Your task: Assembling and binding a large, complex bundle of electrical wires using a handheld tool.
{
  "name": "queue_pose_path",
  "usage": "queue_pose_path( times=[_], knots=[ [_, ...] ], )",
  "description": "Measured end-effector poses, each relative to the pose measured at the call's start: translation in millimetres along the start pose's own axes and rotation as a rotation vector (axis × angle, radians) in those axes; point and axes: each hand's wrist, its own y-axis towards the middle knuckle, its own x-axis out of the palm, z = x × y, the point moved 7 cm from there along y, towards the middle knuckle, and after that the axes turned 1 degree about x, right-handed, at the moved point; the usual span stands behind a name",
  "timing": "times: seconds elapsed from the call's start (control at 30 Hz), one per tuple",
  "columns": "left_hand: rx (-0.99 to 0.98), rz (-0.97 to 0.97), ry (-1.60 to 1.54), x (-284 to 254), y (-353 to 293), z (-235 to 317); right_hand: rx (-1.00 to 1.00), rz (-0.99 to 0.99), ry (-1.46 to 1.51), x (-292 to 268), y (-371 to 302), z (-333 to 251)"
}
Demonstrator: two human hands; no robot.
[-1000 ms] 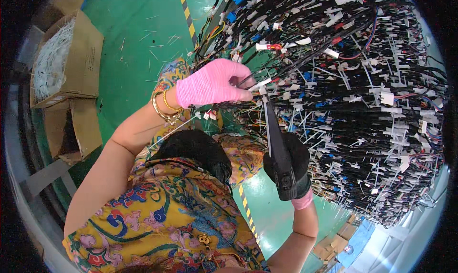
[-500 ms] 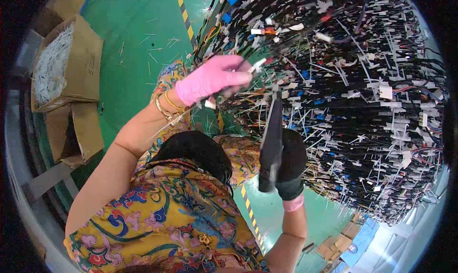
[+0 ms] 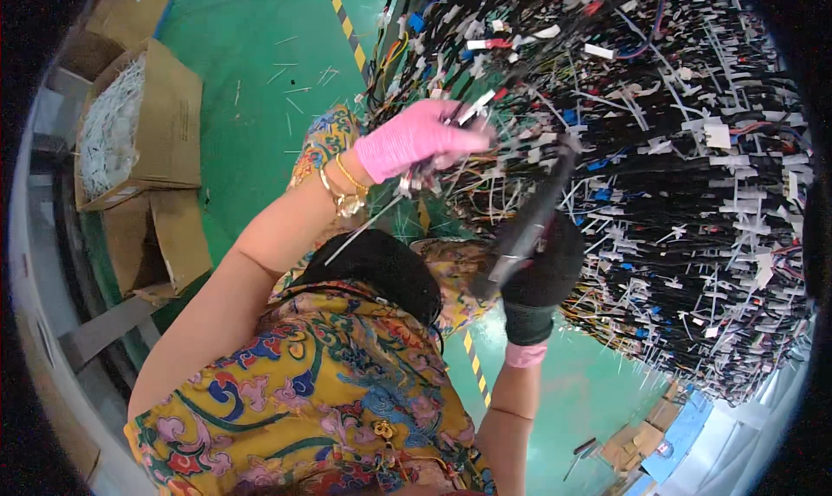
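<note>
My left hand (image 3: 420,140), in a pink glove, is closed on part of a wire harness (image 3: 472,110). A white connector sticks out past its fingertips, and a long white cable tie tail (image 3: 368,227) hangs below the hand. In my right hand (image 3: 550,270), black-gloved over a pink cuff, is a black cable tie gun (image 3: 529,214), blurred by motion. Its narrow nose points up and away, apart from the left hand. Behind both hands rises a big heap of black wire harnesses (image 3: 693,201) with white connectors and many tie tails.
An open cardboard box (image 3: 178,114) full of white tie tails stands at the left, with another open carton (image 3: 165,244) by it. Loose tie tails lie on the green floor (image 3: 251,132). Striped floor tape (image 3: 342,19) runs past the heap. Flattened cardboard (image 3: 633,444) lies lower right.
The cable tie gun has swung, its nose moving right and tilting away from my left hand. The tie tail now shows plainly below my left hand. The whole view has shifted slightly.
</note>
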Motion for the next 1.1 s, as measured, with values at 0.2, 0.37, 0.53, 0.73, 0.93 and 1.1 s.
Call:
queue_pose_path(
  times=[0.2,0.37,0.53,0.73,0.93,1.1],
  knots=[
    [0.035,-0.184,0.006,-18.8,1.7,-20.3,0.389,-0.123,0.563,23.0,-52.0,33.0],
    [-0.061,-0.372,-0.017,-22.4,0.8,-36.4,-0.036,-0.199,0.188,19.7,-54.0,5.6],
    [-0.077,-0.534,-0.061,-25.3,-7.8,-39.0,0.294,-0.536,0.635,47.8,-82.7,14.9],
    [-0.273,-0.64,-0.541,-34.8,-18.6,-60.4,0.417,-0.622,0.966,60.3,-100.7,-0.9],
    [-0.257,-0.439,-0.443,-51.8,-27.3,-103.6,0.341,-0.533,1.11,48.0,-93.3,-5.8],
    [0.039,-0.631,-0.165,-33.3,-16.9,-73.7,0.589,-0.685,1.022,48.9,-102.4,-2.7]
  ],
)
